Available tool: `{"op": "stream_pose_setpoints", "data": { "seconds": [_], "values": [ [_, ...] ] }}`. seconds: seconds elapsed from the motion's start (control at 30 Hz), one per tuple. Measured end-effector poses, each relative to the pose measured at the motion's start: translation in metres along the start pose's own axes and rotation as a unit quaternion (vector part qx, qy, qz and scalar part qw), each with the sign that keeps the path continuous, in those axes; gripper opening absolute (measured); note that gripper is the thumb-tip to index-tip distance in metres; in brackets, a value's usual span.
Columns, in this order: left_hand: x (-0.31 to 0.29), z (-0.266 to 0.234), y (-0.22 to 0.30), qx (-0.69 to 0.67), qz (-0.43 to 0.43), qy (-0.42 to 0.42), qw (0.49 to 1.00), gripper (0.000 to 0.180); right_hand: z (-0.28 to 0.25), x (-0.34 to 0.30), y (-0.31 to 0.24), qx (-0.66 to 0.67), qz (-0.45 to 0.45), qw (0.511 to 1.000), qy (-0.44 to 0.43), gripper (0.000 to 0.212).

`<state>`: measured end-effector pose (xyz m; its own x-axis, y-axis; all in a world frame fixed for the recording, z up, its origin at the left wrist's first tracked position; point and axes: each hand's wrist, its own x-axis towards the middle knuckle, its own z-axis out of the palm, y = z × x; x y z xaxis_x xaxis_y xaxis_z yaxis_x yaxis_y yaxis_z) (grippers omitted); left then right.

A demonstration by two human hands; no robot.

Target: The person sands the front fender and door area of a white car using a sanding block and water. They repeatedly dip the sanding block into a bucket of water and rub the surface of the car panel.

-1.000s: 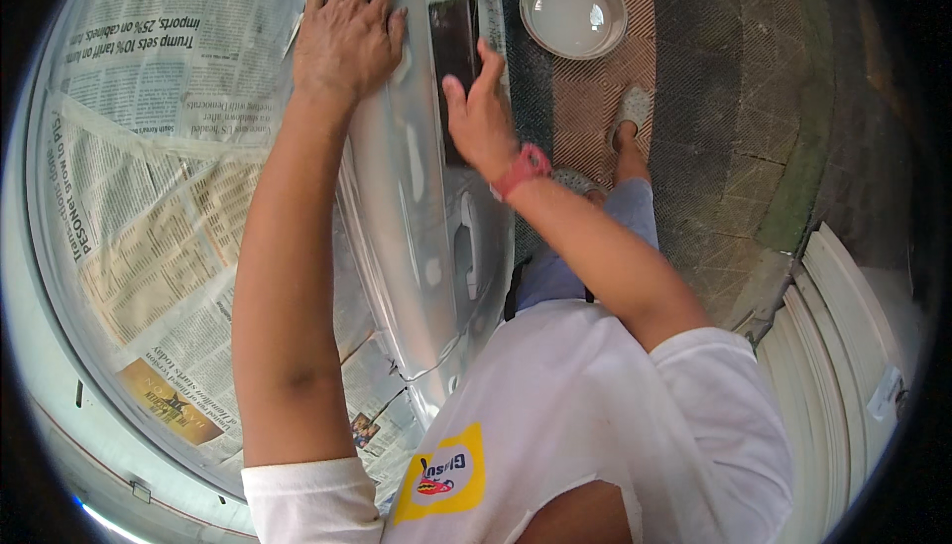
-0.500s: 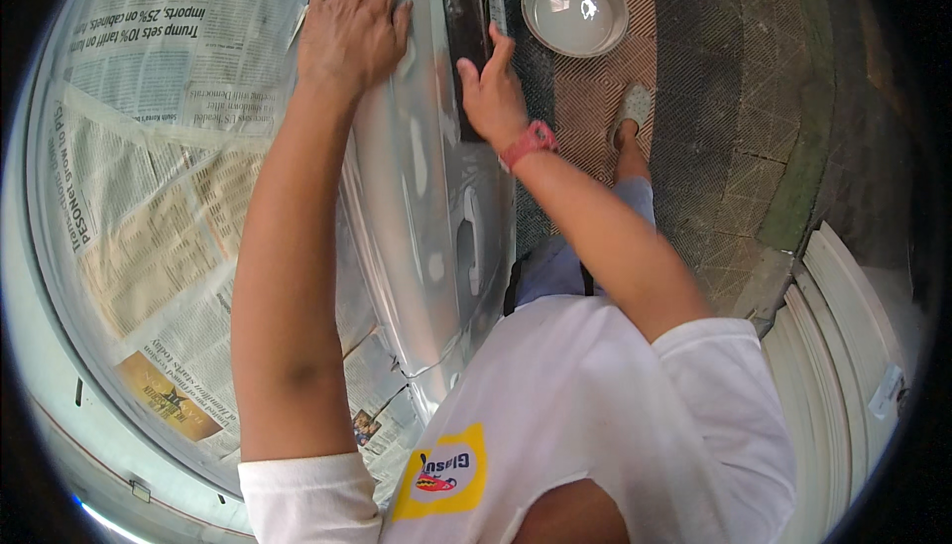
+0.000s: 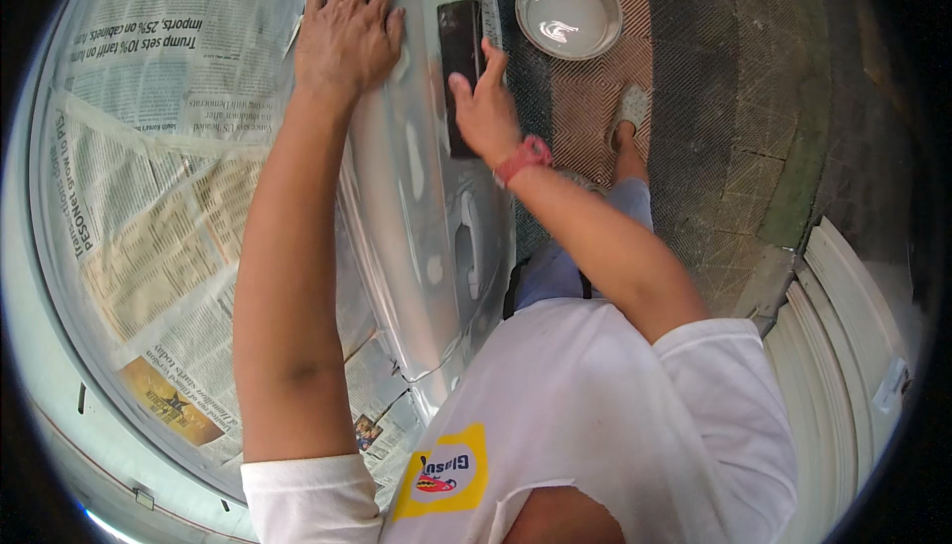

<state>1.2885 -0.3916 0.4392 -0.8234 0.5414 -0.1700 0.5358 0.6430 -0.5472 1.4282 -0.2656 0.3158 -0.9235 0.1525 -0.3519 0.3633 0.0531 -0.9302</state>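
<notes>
My left hand [image 3: 347,43] lies flat with its fingers spread on the upper edge of a grey car door [image 3: 402,237]. My right hand [image 3: 486,116], with a red watch at the wrist, presses a long dark sanding block [image 3: 459,33] against the side of the door. The thumb rests on the block's face; some of the fingers are hidden behind the hand. Pale smooth patches mark the door's surface, and the door handle [image 3: 470,246] is nearer to me than the block.
Newspaper sheets [image 3: 149,207] cover the window to the left. A round basin [image 3: 568,13] of cloudy water stands on the patterned floor mat [image 3: 684,78] at the far right. My foot in a light clog [image 3: 631,108] is near it. White ridged panels [image 3: 843,346] stand at the right.
My right hand and the sanding block have slid slightly toward me and a little left along the door. My left hand has hardly moved.
</notes>
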Motion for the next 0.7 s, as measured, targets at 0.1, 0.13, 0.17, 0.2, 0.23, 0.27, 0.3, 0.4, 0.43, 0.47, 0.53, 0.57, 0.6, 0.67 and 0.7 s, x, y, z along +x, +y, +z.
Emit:
{"op": "stream_pose_setpoints", "data": {
  "seconds": [0.1,0.13,0.17,0.2,0.23,0.27,0.3,0.4,0.43,0.47,0.53,0.57,0.6,0.67,0.7],
  "values": [
    [-0.002,0.001,0.000,-0.010,0.000,0.006,1.000,0.060,0.005,-0.040,-0.001,-0.012,-0.090,0.995,0.038,0.069],
    [-0.001,-0.001,0.001,-0.004,0.001,0.003,1.000,0.060,0.007,-0.044,-0.001,-0.021,-0.116,0.992,0.053,0.068],
    [-0.001,-0.003,0.001,0.001,0.001,0.000,1.000,0.060,0.008,-0.037,0.000,-0.025,-0.101,0.994,0.045,0.067],
    [0.000,-0.002,0.000,-0.002,0.004,0.005,1.000,0.060,0.008,-0.023,0.000,-0.028,-0.099,0.993,0.051,0.066],
    [0.002,-0.001,0.000,-0.005,0.006,0.012,1.000,0.060,0.008,-0.003,0.001,-0.031,-0.098,0.993,0.058,0.065],
    [0.001,-0.001,-0.001,-0.007,0.007,0.017,1.000,0.060,0.008,0.015,0.000,-0.034,-0.097,0.993,0.063,0.065],
    [0.002,-0.001,0.000,-0.008,0.007,0.014,1.000,0.060,0.007,0.035,0.001,-0.045,-0.072,0.994,0.064,0.064],
    [0.003,-0.001,0.000,-0.016,0.007,0.012,1.000,0.060,0.012,0.031,0.007,-0.041,-0.116,0.989,0.082,0.067],
    [-0.001,0.002,0.000,-0.023,0.004,0.015,1.000,0.060,0.010,0.007,-0.004,-0.030,-0.074,0.996,0.046,0.069],
    [-0.004,0.005,-0.001,-0.030,0.001,0.019,0.999,0.060,0.010,-0.005,-0.005,-0.026,-0.083,0.995,0.042,0.070],
    [-0.002,0.004,-0.001,-0.034,0.003,0.024,0.999,0.059,0.009,-0.019,-0.009,-0.015,-0.097,0.994,0.043,0.071],
    [-0.002,0.004,-0.002,-0.036,0.004,0.027,0.999,0.059,0.008,-0.009,-0.011,-0.003,-0.041,0.999,0.012,0.070],
    [0.002,0.003,0.000,-0.042,0.013,0.036,0.998,0.059,0.007,0.010,-0.004,-0.008,-0.057,0.998,0.035,0.070],
    [0.007,0.000,-0.003,-0.050,0.023,0.052,0.997,0.059,0.008,0.057,0.011,-0.017,-0.093,0.993,0.074,0.070],
    [0.006,0.002,-0.004,-0.050,0.016,0.047,0.998,0.059,0.000,0.074,0.011,0.007,-0.025,0.999,0.024,0.069]
  ]
}}
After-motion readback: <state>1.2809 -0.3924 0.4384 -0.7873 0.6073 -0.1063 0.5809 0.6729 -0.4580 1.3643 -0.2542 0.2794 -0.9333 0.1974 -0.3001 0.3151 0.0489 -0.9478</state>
